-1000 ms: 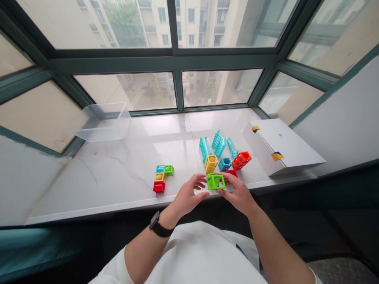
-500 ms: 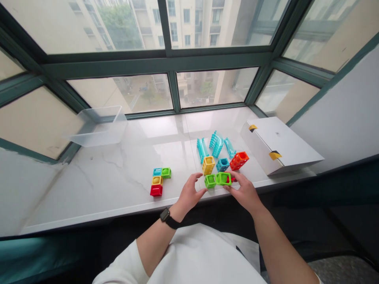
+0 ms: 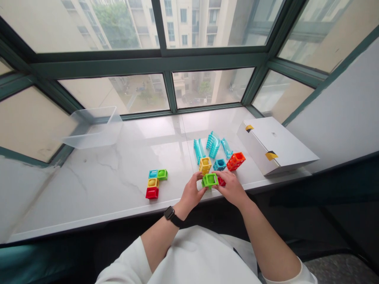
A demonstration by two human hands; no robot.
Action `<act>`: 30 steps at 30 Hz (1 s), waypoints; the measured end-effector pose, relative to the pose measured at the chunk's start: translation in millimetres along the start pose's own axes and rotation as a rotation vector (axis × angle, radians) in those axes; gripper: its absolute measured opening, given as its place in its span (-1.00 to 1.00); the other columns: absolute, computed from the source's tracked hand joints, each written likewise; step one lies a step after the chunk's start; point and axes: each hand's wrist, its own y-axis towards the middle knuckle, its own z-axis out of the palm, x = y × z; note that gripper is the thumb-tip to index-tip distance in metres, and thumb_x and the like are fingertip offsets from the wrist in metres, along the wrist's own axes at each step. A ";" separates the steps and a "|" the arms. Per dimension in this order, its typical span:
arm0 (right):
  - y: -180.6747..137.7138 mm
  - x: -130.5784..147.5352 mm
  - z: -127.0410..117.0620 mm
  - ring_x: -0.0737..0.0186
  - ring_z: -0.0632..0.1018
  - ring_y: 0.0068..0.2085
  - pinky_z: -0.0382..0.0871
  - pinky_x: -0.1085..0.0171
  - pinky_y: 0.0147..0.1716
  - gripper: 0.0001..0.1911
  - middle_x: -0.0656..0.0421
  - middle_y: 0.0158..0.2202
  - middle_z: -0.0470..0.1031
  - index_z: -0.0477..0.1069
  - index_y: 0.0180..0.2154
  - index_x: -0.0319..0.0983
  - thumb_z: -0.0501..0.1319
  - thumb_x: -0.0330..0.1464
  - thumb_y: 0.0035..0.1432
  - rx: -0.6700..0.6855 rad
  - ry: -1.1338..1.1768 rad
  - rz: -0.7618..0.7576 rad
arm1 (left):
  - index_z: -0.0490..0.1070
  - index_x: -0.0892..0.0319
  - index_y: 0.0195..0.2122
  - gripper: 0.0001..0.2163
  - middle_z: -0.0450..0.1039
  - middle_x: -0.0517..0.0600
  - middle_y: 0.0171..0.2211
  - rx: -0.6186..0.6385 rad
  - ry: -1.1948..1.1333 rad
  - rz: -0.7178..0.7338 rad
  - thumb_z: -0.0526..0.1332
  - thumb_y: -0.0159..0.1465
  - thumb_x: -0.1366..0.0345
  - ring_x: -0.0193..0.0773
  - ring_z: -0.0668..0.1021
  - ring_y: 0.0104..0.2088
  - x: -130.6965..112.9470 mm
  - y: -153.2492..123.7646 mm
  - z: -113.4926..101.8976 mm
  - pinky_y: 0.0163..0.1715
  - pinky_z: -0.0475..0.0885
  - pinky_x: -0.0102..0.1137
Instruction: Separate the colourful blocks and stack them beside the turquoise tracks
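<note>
A green toy block (image 3: 210, 180) with an open frame is between my two hands near the ledge's front edge. Under it another bit of green shows, mostly covered. My right hand (image 3: 231, 188) grips its right side with thumb and fingers. The thumb and index finger of my left hand (image 3: 191, 193) close round its left side. A red block (image 3: 221, 181) is partly hidden by my right fingers. Just behind stand a yellow block (image 3: 205, 165), a blue block (image 3: 219, 165) and a taller orange-red block (image 3: 236, 161).
To the left lie joined blocks: blue (image 3: 153, 174), green (image 3: 162, 174), yellow (image 3: 153, 183) and red (image 3: 152, 193). Clear turquoise track pieces (image 3: 213, 144) lie farther back. A transparent bin (image 3: 97, 140) stands back left, a white box (image 3: 280, 144) at right. Windows border the marble ledge (image 3: 130, 165).
My right hand has carried the green block left, over the other green block, which is now mostly hidden. My left fingers now close on its left side. The view has shifted slightly.
</note>
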 end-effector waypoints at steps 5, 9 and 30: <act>5.6 -2.8 3.6 -0.11 0.55 0.10 0.35 -0.15 0.18 -0.51 0.03 0.03 0.63 0.49 0.17 -0.12 0.38 -0.38 0.19 0.039 -0.039 -0.009 | 0.19 0.04 0.24 -0.39 0.54 0.10 0.11 0.012 0.016 -0.010 0.40 0.22 0.43 -0.07 0.59 0.17 1.3 1.1 -1.7 0.21 0.48 -0.06; 8.1 -4.9 5.1 -0.10 0.55 0.10 0.34 -0.13 0.18 -0.52 0.03 0.02 0.64 0.49 0.15 -0.14 0.39 -0.38 0.19 0.048 -0.068 -0.004 | 0.21 0.05 0.23 -0.40 0.54 0.10 0.10 0.011 0.018 -0.016 0.40 0.22 0.43 -0.06 0.59 0.16 2.2 1.3 -1.6 0.20 0.49 -0.05; 10.9 -6.9 3.2 -0.07 0.57 0.08 0.31 -0.09 0.17 -0.51 0.06 0.00 0.64 0.51 0.15 -0.11 0.41 -0.36 0.18 0.068 -0.132 -0.024 | 0.32 0.05 0.19 -0.45 0.55 0.10 0.12 -0.002 -0.017 0.010 0.44 0.20 0.40 -0.05 0.61 0.16 6.6 3.3 0.7 0.20 0.52 -0.04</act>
